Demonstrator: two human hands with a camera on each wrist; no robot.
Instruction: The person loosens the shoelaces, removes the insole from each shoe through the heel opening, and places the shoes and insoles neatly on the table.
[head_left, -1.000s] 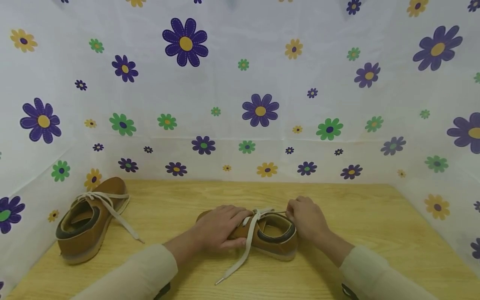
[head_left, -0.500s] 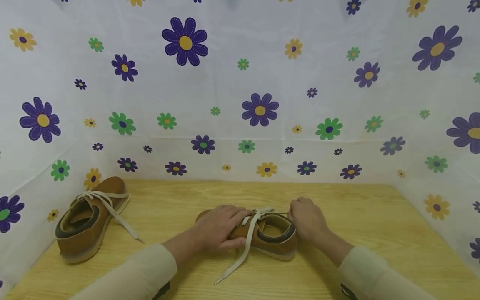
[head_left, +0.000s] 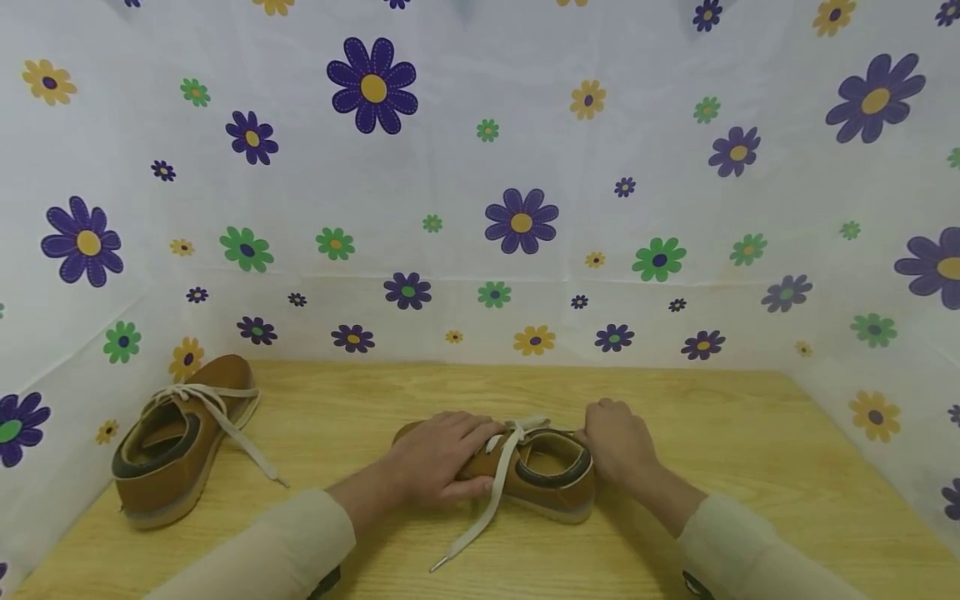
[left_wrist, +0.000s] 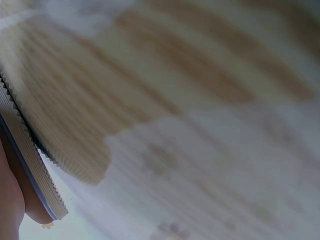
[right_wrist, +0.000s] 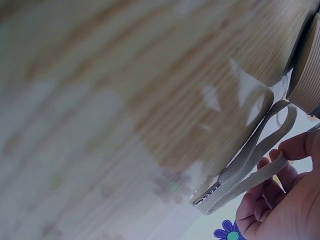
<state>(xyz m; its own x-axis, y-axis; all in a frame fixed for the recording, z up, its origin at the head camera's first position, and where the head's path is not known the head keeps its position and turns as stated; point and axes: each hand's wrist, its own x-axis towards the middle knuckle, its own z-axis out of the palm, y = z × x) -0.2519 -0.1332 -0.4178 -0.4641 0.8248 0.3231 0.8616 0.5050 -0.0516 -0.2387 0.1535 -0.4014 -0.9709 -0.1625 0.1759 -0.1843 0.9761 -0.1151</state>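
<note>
A brown shoe (head_left: 517, 483) lies on its sole at the middle of the table, its heel to the right. My left hand (head_left: 438, 458) holds it over the toe, thumb on the near side and fingers over the top. One end of its cream shoelace (head_left: 480, 521) hangs down the near side to the table. At the heel, my right hand (head_left: 618, 442) pinches the other length of lace, drawn rightward from the knot. A lace loop (right_wrist: 257, 175) with its tip hangs from those curled fingers in the right wrist view. The shoe's ridged sole (left_wrist: 30, 150) shows in the left wrist view.
A matching brown shoe (head_left: 168, 458), its laces tied, stands at the table's left side. One of its lace ends trails onto the wooden table (head_left: 337, 392). A white cloth (head_left: 420, 183) printed with flowers encloses the back and sides.
My right hand has shifted slightly to the right and down with the lace. The left hand and the shoe have stayed in place.
</note>
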